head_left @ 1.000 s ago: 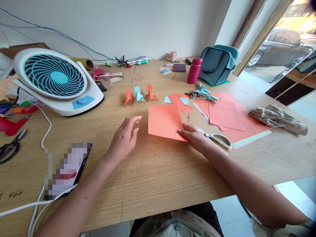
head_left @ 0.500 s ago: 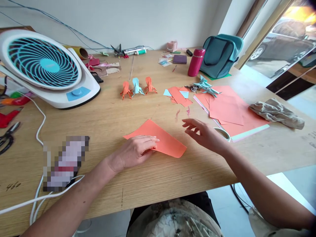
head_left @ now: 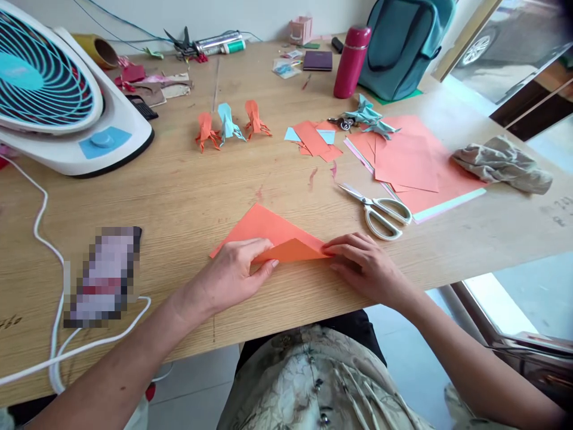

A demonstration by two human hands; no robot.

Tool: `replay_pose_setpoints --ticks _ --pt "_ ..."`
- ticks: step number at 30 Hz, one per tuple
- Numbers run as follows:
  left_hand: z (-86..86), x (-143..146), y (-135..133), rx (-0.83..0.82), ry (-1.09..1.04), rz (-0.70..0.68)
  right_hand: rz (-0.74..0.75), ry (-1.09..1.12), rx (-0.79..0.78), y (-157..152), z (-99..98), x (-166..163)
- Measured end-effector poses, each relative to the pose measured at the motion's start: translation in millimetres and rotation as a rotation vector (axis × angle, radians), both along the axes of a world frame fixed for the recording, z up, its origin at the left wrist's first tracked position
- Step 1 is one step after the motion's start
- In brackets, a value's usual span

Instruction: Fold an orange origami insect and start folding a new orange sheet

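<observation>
An orange sheet of paper (head_left: 264, 226) lies near the table's front edge, its near part bent up and over toward the middle. My left hand (head_left: 237, 269) pinches the paper's near edge, with thumb in front and fingers on top. At the right corner, my right hand (head_left: 364, 263) has its fingertips closed on the sheet. White-handled scissors (head_left: 378, 209) rest on the table just beyond my right hand, blades pointing up and left.
Three small folded paper figures (head_left: 230, 124) stand farther back. Orange paper sheets (head_left: 409, 161) and cut scraps (head_left: 313, 138) lie to the right. A fan (head_left: 58, 101), a phone (head_left: 105, 275) and white cables (head_left: 56, 251) are at left. Behind stand a pink bottle (head_left: 353, 63) and teal bag (head_left: 398, 51).
My right hand has come left and down onto the paper's right corner. The sheet's near edge is now folded up, and the scissors show fully. The camera view has shifted.
</observation>
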State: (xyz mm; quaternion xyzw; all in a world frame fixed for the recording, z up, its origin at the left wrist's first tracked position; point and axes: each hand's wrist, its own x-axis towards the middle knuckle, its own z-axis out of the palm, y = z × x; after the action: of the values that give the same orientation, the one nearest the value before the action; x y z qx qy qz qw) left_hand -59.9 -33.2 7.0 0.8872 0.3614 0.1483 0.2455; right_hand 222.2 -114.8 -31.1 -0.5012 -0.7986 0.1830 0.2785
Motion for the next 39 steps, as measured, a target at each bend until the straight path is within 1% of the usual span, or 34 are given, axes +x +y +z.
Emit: replay_pose_setpoints --ticks 4,7,10,13,18,22,26,28,29,32,35,39 --pt "11.5 10.1 0.8 -0.046 0.059 0.001 -0.06 0.01 0.021 3.6 1.0 -8.2" --pt "20.8 20.3 4.0 -0.022 0.119 0.016 -0.096 0.046 0.021 5.2 1.8 -11.2" --pt "26.3 26.8 8.7 -0.005 0.152 0.011 -0.118 0.074 0.005 6.3 1.6 -11.9" --pt "27.5 27.9 14.5 -0.024 0.163 0.03 -0.14 0.097 -0.028 7.7 1.2 -12.9" --pt "25.5 25.4 27.2 -0.056 0.196 0.092 -0.221 0.147 -0.084 10.6 2.5 -17.2" --pt "24.1 25.8 39.8 -0.089 0.221 0.109 -0.24 0.148 -0.11 12.4 3.7 -19.8" --pt "28.7 29.1 45.1 -0.063 0.27 0.032 -0.241 0.13 -0.096 12.7 3.1 -20.2" --pt "34.3 33.1 42.2 -0.008 0.337 0.011 -0.242 0.121 -0.092 12.5 2.5 -20.2" --pt "37.5 36.2 39.5 0.042 0.35 0.014 -0.243 0.119 -0.094 12.4 2.3 -20.3" --pt "46.3 49.5 27.6 0.185 0.296 -0.065 -0.247 0.115 -0.097 11.9 1.9 -21.2" --pt "50.1 66.6 13.7 0.28 0.25 -0.144 -0.248 0.117 -0.071 10.3 2.1 -22.6" --pt "47.8 83.0 0.7 0.315 0.375 -0.224 -0.22 0.208 -0.089 5.9 3.1 -23.8"
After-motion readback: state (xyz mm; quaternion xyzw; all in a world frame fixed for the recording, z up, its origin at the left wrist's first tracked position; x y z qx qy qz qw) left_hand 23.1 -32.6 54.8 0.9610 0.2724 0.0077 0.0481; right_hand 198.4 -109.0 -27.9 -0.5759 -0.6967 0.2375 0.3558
